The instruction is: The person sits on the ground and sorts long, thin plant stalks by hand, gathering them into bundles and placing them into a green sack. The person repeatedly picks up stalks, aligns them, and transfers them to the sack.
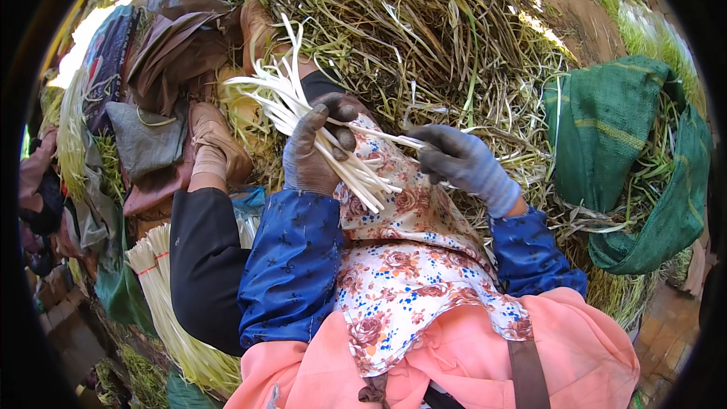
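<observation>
My left hand (318,150), in a grey-palmed work glove, grips a loose bunch of pale, thin plant stalks (278,96). Their white ends fan out on both sides of the fist, over the floral apron (409,278) on my lap. To its right, my right hand (468,159), in a matching glove with a blue back, pinches one slender stalk (392,137) that stretches across towards the left fist. The far end of that stalk is hidden behind the left fingers.
A heap of green and brown plant trimmings (420,28) lies ahead. A green woven sack (602,130) sits at right. Banded bundles of pale stalks (176,307) lie beside my left leg. Crumpled brown cloth (170,62) and a grey cloth (146,139) are at left.
</observation>
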A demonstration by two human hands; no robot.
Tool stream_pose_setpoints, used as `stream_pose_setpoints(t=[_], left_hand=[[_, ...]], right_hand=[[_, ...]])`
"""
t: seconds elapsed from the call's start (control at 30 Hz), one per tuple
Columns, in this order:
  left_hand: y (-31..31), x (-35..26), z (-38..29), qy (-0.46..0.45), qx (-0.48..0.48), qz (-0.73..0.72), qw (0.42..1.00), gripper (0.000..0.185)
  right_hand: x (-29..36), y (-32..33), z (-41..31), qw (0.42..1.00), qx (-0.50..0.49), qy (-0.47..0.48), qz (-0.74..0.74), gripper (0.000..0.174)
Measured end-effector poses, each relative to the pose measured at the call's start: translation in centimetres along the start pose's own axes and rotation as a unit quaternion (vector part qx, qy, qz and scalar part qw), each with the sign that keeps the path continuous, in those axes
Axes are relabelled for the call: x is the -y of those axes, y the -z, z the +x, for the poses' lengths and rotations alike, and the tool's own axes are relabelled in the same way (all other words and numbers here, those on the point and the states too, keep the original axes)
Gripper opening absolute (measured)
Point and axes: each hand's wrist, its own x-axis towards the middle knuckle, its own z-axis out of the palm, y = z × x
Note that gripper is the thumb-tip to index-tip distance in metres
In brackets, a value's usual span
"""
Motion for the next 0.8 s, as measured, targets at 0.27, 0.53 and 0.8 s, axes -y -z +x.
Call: stream_pose_setpoints(t=[0.27, 0.53, 0.8], left_hand=[[1.0, -1.3, 0.0, 0.018, -0.015, -0.012, 1.0, 0.022], [1.0, -1.3, -0.6, 0.008, 0.028, 0.014, 0.999, 0.026], [-0.8, -0.5, -0.5, 0.0, -0.022, 0.033, 0.999, 0.025]], right_hand=[[-1.8, 4.4, -6.5, 0.979, -0.142, -0.113, -0.088, 0.02], [2.7, 2.2, -3.7, 0.857, -0.164, 0.245, -0.423, 0.045], [1.2, -2.4, 3.6, 0.985, -0.012, 0.162, -0.061, 0.029]])
